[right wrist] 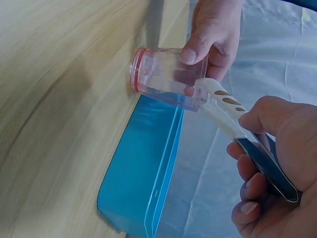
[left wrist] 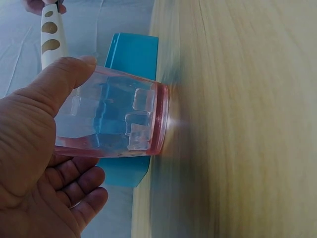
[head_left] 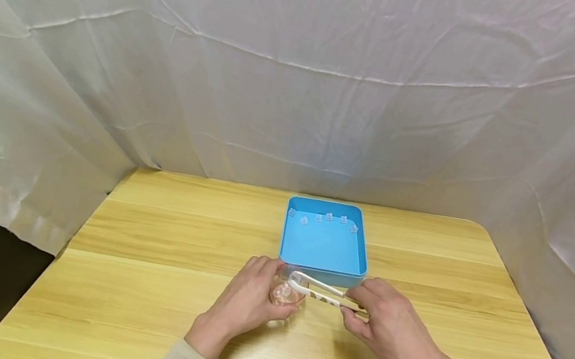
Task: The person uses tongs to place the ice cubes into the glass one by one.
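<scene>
Clear pink-tinged cup: probably light, rigid, slick; best held round the wall, where left hand grips. White tongs: likely springy; right hand pinches handles.

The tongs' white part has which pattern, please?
The tongs carry brown spots on white, shown best in the left wrist view.

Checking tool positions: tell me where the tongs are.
In the head view, the tongs are low, right of center, in the right hand, tips at the rim of the cup.
</scene>
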Motion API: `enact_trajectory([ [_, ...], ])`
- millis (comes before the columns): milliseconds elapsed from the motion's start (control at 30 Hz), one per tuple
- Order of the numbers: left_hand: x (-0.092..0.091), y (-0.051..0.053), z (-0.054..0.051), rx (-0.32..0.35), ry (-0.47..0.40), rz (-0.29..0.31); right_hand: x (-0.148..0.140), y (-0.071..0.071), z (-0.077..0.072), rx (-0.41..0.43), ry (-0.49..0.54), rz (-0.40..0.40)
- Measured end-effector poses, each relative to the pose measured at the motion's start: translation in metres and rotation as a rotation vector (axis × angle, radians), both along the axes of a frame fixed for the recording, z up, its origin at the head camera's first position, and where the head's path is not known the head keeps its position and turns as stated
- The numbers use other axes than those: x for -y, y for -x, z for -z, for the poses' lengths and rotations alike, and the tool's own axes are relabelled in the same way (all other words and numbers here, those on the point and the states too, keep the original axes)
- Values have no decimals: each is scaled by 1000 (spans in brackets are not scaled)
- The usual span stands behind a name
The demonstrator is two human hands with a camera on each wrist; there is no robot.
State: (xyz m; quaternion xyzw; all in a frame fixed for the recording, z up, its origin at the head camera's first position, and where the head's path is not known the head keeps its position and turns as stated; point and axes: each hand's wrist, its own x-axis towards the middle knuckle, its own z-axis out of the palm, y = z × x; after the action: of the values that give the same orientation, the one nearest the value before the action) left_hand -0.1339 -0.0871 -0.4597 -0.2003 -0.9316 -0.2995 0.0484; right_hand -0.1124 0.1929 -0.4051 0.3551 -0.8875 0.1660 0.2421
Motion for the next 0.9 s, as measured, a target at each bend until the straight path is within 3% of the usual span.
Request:
enact_trajectory([
  [900, 0, 0, 1, -15, -8, 3, 0, -3, 3, 26, 13, 22],
])
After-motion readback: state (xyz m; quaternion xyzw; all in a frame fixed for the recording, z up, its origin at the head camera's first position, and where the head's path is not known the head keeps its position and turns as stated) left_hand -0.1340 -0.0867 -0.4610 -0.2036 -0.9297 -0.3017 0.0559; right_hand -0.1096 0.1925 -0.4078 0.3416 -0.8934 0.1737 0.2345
